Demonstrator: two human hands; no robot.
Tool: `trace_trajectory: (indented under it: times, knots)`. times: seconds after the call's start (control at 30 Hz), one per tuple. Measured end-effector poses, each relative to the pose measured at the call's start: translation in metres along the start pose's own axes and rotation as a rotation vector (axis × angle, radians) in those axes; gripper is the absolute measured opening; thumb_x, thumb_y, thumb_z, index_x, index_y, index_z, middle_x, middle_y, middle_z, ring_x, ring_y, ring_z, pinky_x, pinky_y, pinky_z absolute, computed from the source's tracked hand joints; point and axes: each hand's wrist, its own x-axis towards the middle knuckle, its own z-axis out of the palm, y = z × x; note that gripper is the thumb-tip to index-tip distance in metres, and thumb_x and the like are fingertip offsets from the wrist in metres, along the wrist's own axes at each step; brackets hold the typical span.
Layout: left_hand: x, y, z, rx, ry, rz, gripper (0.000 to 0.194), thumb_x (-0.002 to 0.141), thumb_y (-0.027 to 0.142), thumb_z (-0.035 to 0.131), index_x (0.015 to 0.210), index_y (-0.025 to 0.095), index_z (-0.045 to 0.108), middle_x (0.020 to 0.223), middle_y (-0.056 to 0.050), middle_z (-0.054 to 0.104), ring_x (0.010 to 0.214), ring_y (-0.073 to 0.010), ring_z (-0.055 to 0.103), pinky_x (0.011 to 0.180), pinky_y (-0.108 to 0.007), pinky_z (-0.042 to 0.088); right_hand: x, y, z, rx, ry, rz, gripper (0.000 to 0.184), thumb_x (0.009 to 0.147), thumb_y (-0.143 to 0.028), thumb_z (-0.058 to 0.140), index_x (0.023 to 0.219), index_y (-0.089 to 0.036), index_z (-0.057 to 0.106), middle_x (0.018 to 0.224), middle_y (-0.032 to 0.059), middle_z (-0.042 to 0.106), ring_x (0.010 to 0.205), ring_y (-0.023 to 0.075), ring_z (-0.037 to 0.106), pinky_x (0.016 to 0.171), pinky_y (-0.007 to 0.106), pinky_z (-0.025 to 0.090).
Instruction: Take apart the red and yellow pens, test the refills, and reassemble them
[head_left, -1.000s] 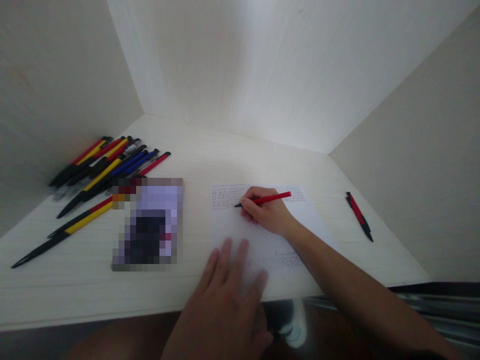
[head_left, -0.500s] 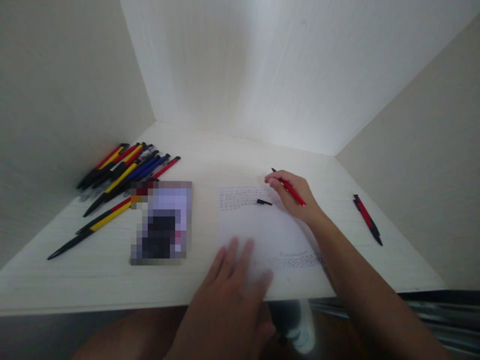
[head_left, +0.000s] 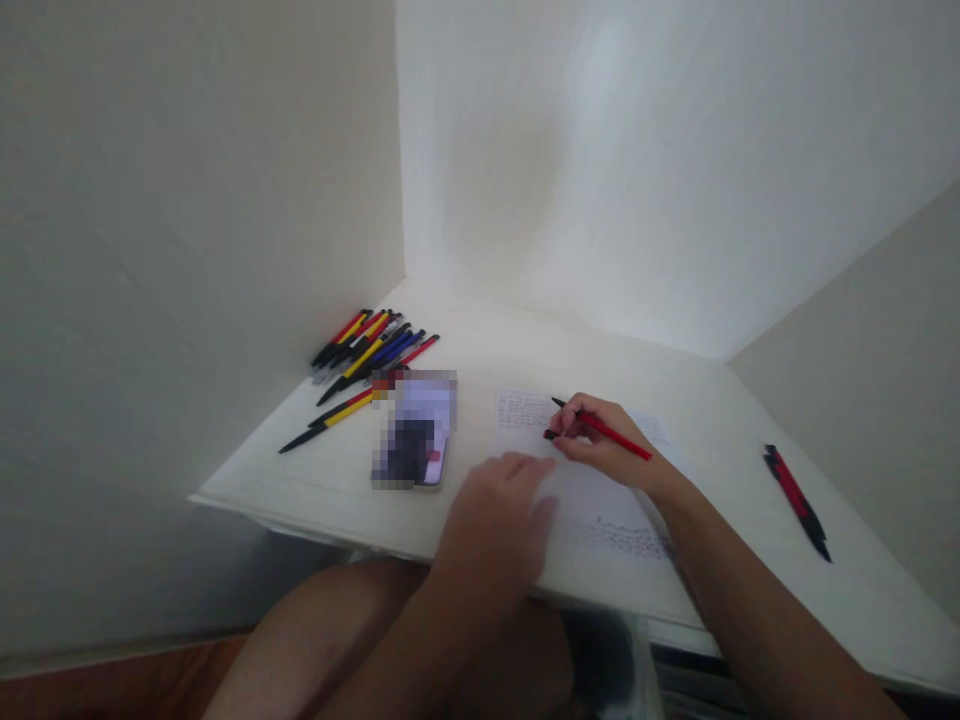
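My right hand (head_left: 600,432) is closed around a red pen barrel (head_left: 619,436), its black tip poking out past the fingers to the upper left. At the same hand's fingertips is a small black pen part (head_left: 550,435); whether it is pinched or just touched I cannot tell. Under both hands lies a sheet of paper (head_left: 570,500) with handwritten lines at its top and lower right. My left hand (head_left: 501,515), slightly blurred, hovers at or rests on the sheet's left side, thumb and index finger apart, holding nothing visible.
A pile of red, yellow, blue and black pens (head_left: 371,350) lies by the left wall. Right of it is a phone (head_left: 442,400), partly pixelated. Red-and-black pen pieces (head_left: 796,500) lie at the far right of the white desk (head_left: 495,335), which walls enclose.
The view has swung left. My left hand has moved up the sheet towards my right hand. The small black part, lying loose on the paper before, is now at my right fingertips.
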Motion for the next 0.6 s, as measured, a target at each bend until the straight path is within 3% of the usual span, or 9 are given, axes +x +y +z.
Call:
trace_trajectory:
  times: [0.17,0.33,0.43,0.53,0.6]
  knots:
    - [0.008,-0.004,-0.01,-0.066,0.118,-0.035,0.025,0.091,0.013,0.057,0.113,0.019,0.068,0.104,-0.006,0.065,0.095,-0.0197,0.061,0.085,-0.033,0.05,-0.006,-0.013,0.016,0.359,-0.195,0.096,0.025,0.073,-0.022,0.08,0.079,-0.019,0.055,0.087,0.0036,0.07,0.077,0.0143,0.066,0.066,0.028,0.052]
    - [0.011,-0.01,0.003,-0.108,0.217,0.02,0.015,0.088,0.009,0.061,0.096,0.017,0.071,0.089,-0.004,0.067,0.081,-0.0182,0.063,0.075,-0.03,0.05,-0.004,-0.007,0.02,0.437,-0.189,0.07,0.026,0.073,-0.023,0.082,0.084,-0.02,0.058,0.089,0.0039,0.071,0.077,0.0148,0.067,0.068,0.029,0.052]
    - [0.013,-0.012,0.007,-0.2,0.341,0.013,0.012,0.088,0.012,0.062,0.095,0.018,0.07,0.09,-0.003,0.068,0.079,-0.0166,0.064,0.074,-0.029,0.051,0.001,-0.003,0.016,0.374,0.002,-0.038,0.022,0.09,-0.042,0.062,0.098,-0.022,0.063,0.089,0.0056,0.068,0.078,0.017,0.064,0.066,0.031,0.051]
    - [0.013,-0.011,0.006,-0.332,0.349,-0.083,0.01,0.09,0.019,0.062,0.096,0.019,0.07,0.092,-0.001,0.071,0.078,-0.0143,0.067,0.073,-0.026,0.052,0.003,-0.002,0.01,0.016,0.286,-0.154,0.038,0.098,-0.049,0.044,0.117,-0.023,0.063,0.088,0.0064,0.063,0.077,0.0181,0.06,0.067,0.033,0.048]
    - [0.012,-0.01,0.006,-0.37,0.305,-0.131,0.01,0.089,0.023,0.064,0.095,0.021,0.072,0.09,0.0,0.073,0.077,-0.0141,0.068,0.072,-0.025,0.053,0.003,-0.003,0.006,-0.237,0.414,-0.136,0.038,0.099,-0.047,0.042,0.12,-0.022,0.062,0.075,0.0033,0.061,0.066,0.017,0.057,0.062,0.031,0.044]
